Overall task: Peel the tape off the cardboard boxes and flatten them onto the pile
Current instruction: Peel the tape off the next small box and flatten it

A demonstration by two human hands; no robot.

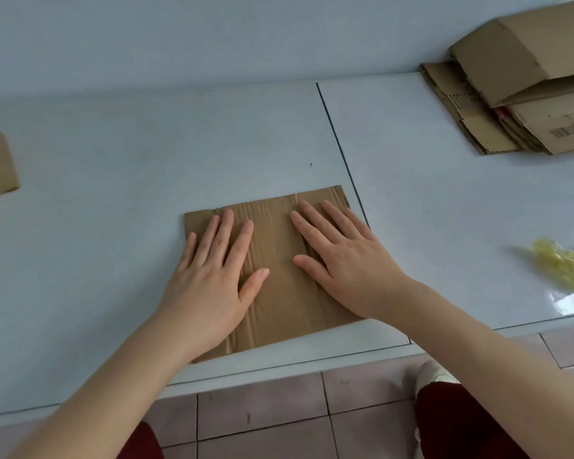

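Bare forearms reach up from the bottom of the frame. The left hand (209, 276) and right hand (342, 260) lie side by side, a little apart, fingers straight and spread, pressing the flattened cardboard box (279, 293) at lower centre of the pale worktop (113, 160). A pile of flattened boxes (511, 104) sits at upper right, and crumpled yellow tape (564, 266) lies at the right edge.
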